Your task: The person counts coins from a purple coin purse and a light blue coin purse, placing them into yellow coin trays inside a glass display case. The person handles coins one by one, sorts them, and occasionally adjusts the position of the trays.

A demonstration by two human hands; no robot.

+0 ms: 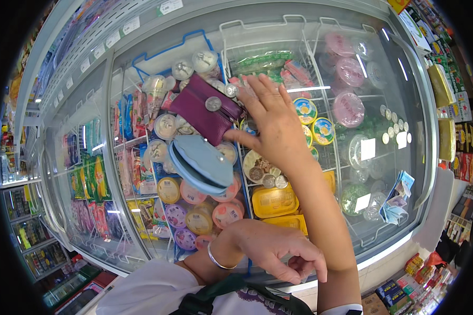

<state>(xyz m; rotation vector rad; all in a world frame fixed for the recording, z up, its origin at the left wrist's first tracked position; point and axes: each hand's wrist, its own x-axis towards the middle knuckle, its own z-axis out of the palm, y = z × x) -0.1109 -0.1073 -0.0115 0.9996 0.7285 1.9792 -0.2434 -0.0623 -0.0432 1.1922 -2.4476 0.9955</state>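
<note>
My right hand (278, 126) is spread palm down over the freezer's glass lid, its thumb beside a purple leather purse (199, 112). One coin (213, 104) lies on that purse; another coin (231, 90) is by my fingertips. Just below sits a light blue purse (205, 161), its mouth gaping. Several coins (269, 181) lie left of my right forearm, and more coins (394, 122) are grouped on the right of the glass. Crumpled banknotes (397, 201) rest near the lid's right edge. My left hand (282, 250), below a silver bracelet (216, 258), hangs loosely curled with nothing visible in it.
Under the glass, wire baskets hold ice cream cups (197, 218), yellow tubs (275, 201) and wrapped ices (136, 114). The lid's metal frame (110, 118) crosses the left side. White paper pieces (367, 149) show at the right. Packaged goods (414, 275) stand on the floor.
</note>
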